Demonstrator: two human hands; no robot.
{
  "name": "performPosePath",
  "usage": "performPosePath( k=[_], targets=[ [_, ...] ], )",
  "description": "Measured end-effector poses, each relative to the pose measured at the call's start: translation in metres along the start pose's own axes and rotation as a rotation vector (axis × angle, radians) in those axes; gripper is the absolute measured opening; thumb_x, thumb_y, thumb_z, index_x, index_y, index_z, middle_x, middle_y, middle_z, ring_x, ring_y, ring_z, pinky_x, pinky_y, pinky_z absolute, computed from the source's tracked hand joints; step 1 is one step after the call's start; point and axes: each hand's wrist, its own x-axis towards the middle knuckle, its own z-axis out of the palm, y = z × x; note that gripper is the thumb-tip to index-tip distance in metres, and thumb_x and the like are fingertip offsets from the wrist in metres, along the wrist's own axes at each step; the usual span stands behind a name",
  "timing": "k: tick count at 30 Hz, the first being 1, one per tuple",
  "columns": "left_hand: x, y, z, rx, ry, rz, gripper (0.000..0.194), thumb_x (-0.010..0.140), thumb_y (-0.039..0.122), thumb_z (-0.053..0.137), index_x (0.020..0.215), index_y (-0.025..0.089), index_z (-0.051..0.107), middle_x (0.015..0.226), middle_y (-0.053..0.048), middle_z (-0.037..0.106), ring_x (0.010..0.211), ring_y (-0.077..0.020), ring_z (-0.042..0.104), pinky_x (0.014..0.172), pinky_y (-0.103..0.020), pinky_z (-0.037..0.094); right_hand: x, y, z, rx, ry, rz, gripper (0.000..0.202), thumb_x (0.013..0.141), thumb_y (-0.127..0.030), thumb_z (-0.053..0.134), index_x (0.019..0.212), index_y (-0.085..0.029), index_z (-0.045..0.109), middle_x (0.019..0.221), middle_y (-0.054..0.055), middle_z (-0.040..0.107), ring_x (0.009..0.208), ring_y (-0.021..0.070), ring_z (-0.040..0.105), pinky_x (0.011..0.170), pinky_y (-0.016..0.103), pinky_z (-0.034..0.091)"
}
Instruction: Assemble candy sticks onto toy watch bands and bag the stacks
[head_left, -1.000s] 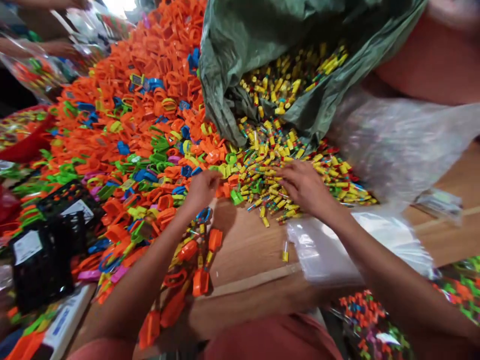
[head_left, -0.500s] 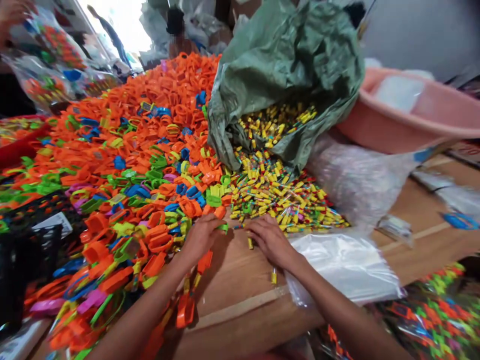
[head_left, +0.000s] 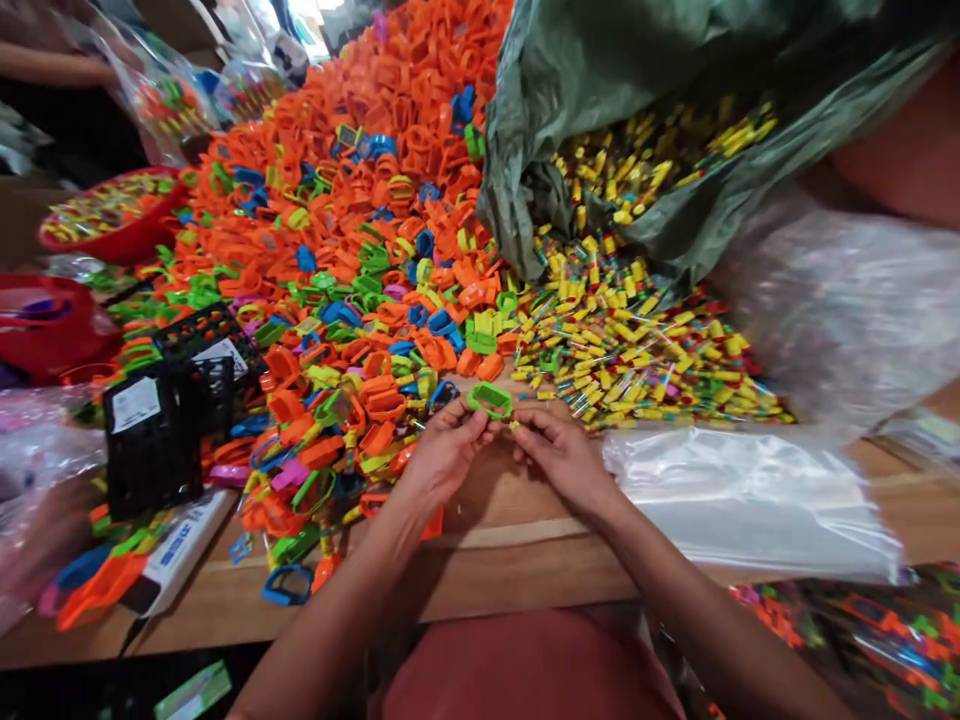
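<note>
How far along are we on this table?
Looks done: the filled clear bags at the upper left.

In hand: the left hand holds a green band; the right hand is close beside it, its grip unclear.

Apparently left: the large heap of mostly orange bands and the yellow-ended sticks spilling from the dark green bag. By these, most seems still to do.

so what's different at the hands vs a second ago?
Right hand came off the stick pile, toward the near edge and left. Left hand is off the edge of the band pile; the two now meet in front. Left now holds a green band; right has a yellow bit at its fingertips. Green bag and clear sleeves stayed put.
</note>
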Motion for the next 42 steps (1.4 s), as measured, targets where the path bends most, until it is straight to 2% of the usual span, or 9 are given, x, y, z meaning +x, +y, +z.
performPosePath(
  k=[3,7,13,17,31,36,38,40,42],
  targets=[
    [-0.007,0.0,0.0,0.004,-0.044,0.029,0.039,0.06,0.032,0.099,0.082,0.015,0.072,0.086,-0.002,0.074,0.072,-0.009,0.066,0.062,-0.016,0.049,-0.001,0.0,0.003,0.152,0.004,0.018,0.047,0.085,-0.062,0.072,0.107,-0.02,0.073,0.073,0.001,0.065,0.06,0.012,0.051,0.05,0.024,0.033],
    [-0.012,-0.003,0.001,0.019,-0.054,0.065,0.038,0.062,0.034,0.099,0.083,0.014,0.073,0.088,-0.003,0.075,0.074,-0.0104,0.067,0.062,-0.016,0.048,-0.003,-0.003,0.005,0.282,-0.007,-0.008,0.039,0.08,-0.056,0.08,0.099,-0.022,0.078,0.085,0.002,0.07,0.066,0.0115,0.055,0.055,0.023,0.038],
    [-0.014,-0.005,0.001,0.019,-0.042,0.113,0.036,0.065,0.035,0.098,0.08,0.015,0.072,0.084,-0.002,0.074,0.071,-0.0096,0.065,0.063,-0.018,0.048,-0.005,-0.006,0.004,0.341,-0.053,0.044,0.04,0.075,-0.051,0.087,0.103,-0.024,0.079,0.082,0.001,0.071,0.064,0.0104,0.058,0.056,0.023,0.039],
    [-0.018,-0.004,0.002,0.076,-0.066,0.128,0.036,0.067,0.038,0.096,0.081,0.015,0.073,0.082,-0.002,0.073,0.069,-0.0096,0.064,0.062,-0.018,0.048,-0.004,-0.003,0.005,0.409,-0.069,0.087,0.038,0.071,-0.051,0.09,0.091,-0.021,0.078,0.079,0.0,0.07,0.061,0.0089,0.057,0.053,0.021,0.037],
    [-0.027,-0.011,0.003,0.105,-0.041,0.169,0.029,0.073,0.036,0.093,0.082,0.016,0.073,0.082,-0.001,0.071,0.068,-0.009,0.062,0.061,-0.018,0.048,-0.011,0.005,0.009,0.589,-0.132,0.165,0.04,0.071,-0.047,0.092,0.09,-0.018,0.072,0.08,0.001,0.068,0.058,0.0067,0.054,0.049,0.018,0.035],
    [-0.036,-0.017,0.002,0.271,-0.01,0.187,0.028,0.077,0.04,0.089,0.082,0.016,0.074,0.081,-0.003,0.073,0.069,-0.0109,0.063,0.061,-0.019,0.049,-0.014,0.014,0.015,0.508,-0.158,0.1,0.041,0.077,-0.055,0.085,0.089,-0.02,0.067,0.077,-0.002,0.066,0.053,0.006,0.049,0.047,0.019,0.031],
    [-0.042,-0.015,0.002,0.343,0.012,0.205,0.026,0.079,0.039,0.086,0.082,0.017,0.074,0.081,-0.003,0.074,0.069,-0.0119,0.064,0.061,-0.02,0.05,-0.016,0.013,0.017,0.413,-0.192,0.065,0.039,0.083,-0.057,0.078,0.091,-0.02,0.067,0.081,-0.001,0.068,0.057,0.0079,0.054,0.05,0.02,0.037],
    [-0.051,-0.003,-0.001,0.454,0.044,0.218,0.022,0.08,0.037,0.083,0.082,0.017,0.075,0.077,-0.003,0.073,0.066,-0.0125,0.064,0.059,-0.021,0.05,-0.017,0.008,0.014,0.243,-0.212,-0.015,0.033,0.091,-0.053,0.07,0.099,-0.021,0.07,0.091,0.002,0.073,0.071,0.0125,0.064,0.062,0.024,0.048],
    [-0.06,0.021,-0.008,0.624,0.147,0.275,0.019,0.079,0.033,0.082,0.088,0.018,0.075,0.073,-0.001,0.072,0.061,-0.0133,0.062,0.056,-0.022,0.049,-0.016,0.002,0.001,-0.036,-0.163,-0.156,0.025,0.097,-0.042,0.065,0.111,-0.022,0.072,0.108,0.005,0.074,0.096,0.0182,0.069,0.085,0.032,0.054]
  ],
)
